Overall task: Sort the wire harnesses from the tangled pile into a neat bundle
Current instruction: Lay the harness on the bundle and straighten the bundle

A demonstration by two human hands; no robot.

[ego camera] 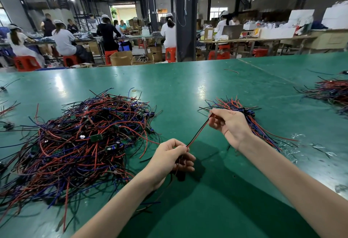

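Left hand (170,155) and right hand (228,122) pinch one harness (198,134) taut.

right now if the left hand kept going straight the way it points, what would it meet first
Likely the right hand: the left hand points forward and to the right along the red and black wire that both hands pinch. Depth is unclear.

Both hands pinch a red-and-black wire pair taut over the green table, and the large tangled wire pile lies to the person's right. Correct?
Not quite: the head view shows the large tangled pile of red, blue and black wires on the person's left. The rest stands: left hand and right hand pinch the red-and-black wire pair taut over the green table.
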